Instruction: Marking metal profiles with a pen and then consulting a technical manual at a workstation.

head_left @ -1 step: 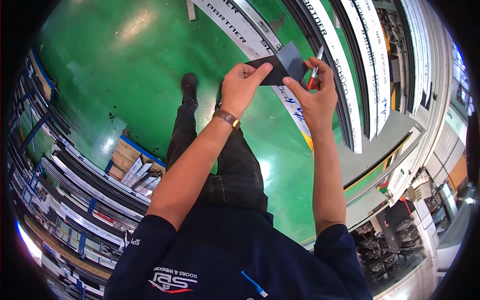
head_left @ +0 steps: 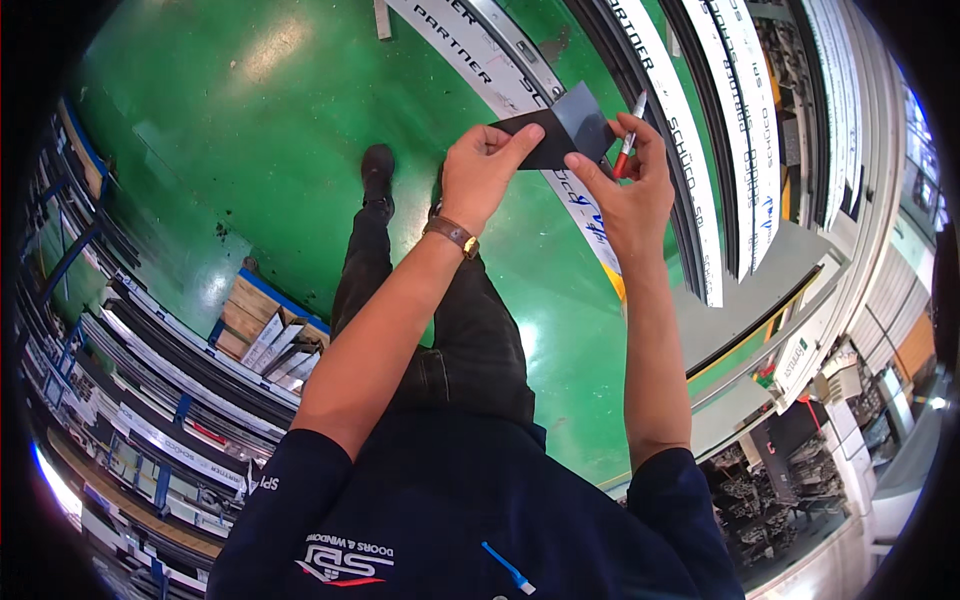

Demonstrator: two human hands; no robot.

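Note:
Both hands hold up a small dark grey angled piece [head_left: 580, 118] with two flat faces meeting at a bend, one dark and one glossy. My left hand [head_left: 482, 172] pinches its darker face, with the thumb laid on top. The thumb of my right hand [head_left: 632, 180] is at the glossy face's lower edge; the fingers behind it are partly hidden. Between the right fingers sits a marker pen [head_left: 630, 138], white with a red end, its tip pointing up and away. What the piece is made of I cannot tell.
Long profiles [head_left: 465, 55] with white printed film run beyond my hands, and more long profiles [head_left: 740, 130] stand to the right. At left, a rack [head_left: 165, 370] holds many long bars beside a wooden pallet [head_left: 250, 315]. Underfoot is a green floor [head_left: 250, 130].

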